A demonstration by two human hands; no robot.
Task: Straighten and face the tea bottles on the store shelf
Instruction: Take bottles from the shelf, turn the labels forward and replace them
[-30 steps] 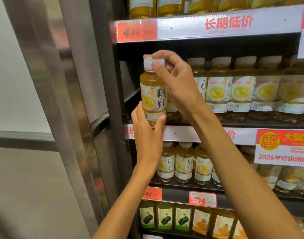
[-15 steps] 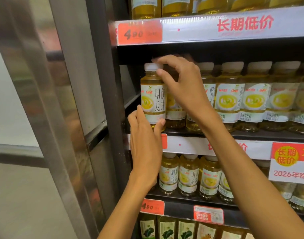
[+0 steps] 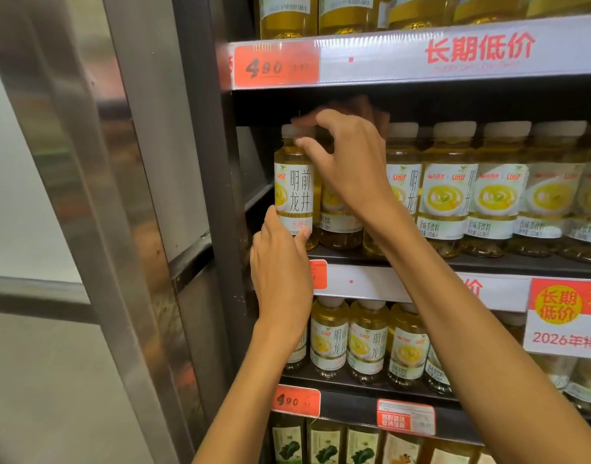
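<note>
A yellow tea bottle point(image 3: 295, 189) with a white cap and white label stands upright at the far left end of the middle shelf point(image 3: 454, 262), label facing out. My left hand point(image 3: 280, 262) grips its base from below and in front. My right hand point(image 3: 347, 162) pinches the cap between thumb and forefinger. A row of the same tea bottles point(image 3: 498, 192) runs to the right along the shelf, some labels turned sideways. My right hand and wrist hide part of the second bottle in the row.
A dark upright post point(image 3: 203, 162) borders the shelf on the left, beside a steel column point(image 3: 96, 195). The shelf above point(image 3: 421, 55) carries more bottles and a 4.80 price tag. The lower shelf holds more tea bottles point(image 3: 367, 343).
The bottle went from held off the shelf to standing on it at the left end. Both hands stayed on it and the view moved closer.
</note>
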